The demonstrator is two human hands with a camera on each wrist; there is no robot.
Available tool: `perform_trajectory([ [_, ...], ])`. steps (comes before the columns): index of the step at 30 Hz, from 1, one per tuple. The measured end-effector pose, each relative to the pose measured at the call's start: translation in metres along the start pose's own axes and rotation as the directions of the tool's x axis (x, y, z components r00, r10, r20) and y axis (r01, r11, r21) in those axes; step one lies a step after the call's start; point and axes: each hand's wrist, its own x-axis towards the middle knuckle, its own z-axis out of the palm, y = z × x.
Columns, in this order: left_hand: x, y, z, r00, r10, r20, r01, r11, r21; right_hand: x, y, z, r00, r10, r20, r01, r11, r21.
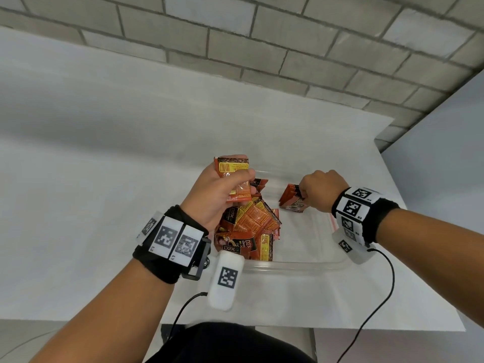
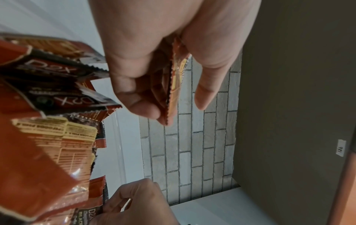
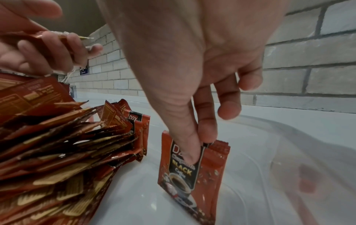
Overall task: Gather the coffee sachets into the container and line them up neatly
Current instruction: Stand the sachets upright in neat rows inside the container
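A clear plastic container [image 1: 293, 265] sits on the white table. Inside it, on the left, lies a loose pile of red-orange coffee sachets [image 1: 248, 231] [image 3: 57, 152]. My left hand [image 1: 225, 187] [image 2: 154, 73] is raised above that pile and pinches a few sachets [image 1: 235, 179] [image 2: 173, 85] between thumb and fingers. My right hand [image 1: 318, 191] [image 3: 196, 137] reaches down into the container's right part and pinches a small upright stack of sachets [image 1: 292, 200] [image 3: 192, 172] at its top edge, the stack standing on the container floor.
A grey brick wall [image 1: 262, 48] runs behind the table [image 1: 104, 153]. The table's right edge [image 1: 429, 231] lies just past the container. Cables hang from both wrist devices over the near table edge. My dark clothing [image 1: 225, 344] shows at the bottom.
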Motion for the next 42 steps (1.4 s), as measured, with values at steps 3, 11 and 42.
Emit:
perform_trajectory([
  [3, 0.000, -0.001, -0.001, 1.000, -0.003, -0.004, 0.003, 1.000, 0.006, 0.000, -0.004, -0.001, 1.000, 0.004, 0.001, -0.004, 0.994, -0.105],
  [11, -0.003, -0.002, -0.004, 1.000, 0.000, 0.000, 0.000, 1.000, -0.004, -0.006, -0.013, -0.011, 0.999, -0.002, 0.040, 0.009, 0.984, -0.176],
  [42, 0.001, 0.000, 0.007, 0.995, -0.080, 0.064, 0.085, 0.994, -0.076, -0.038, -0.002, -0.039, 0.969, 0.006, -0.246, 0.131, 0.834, 0.536],
])
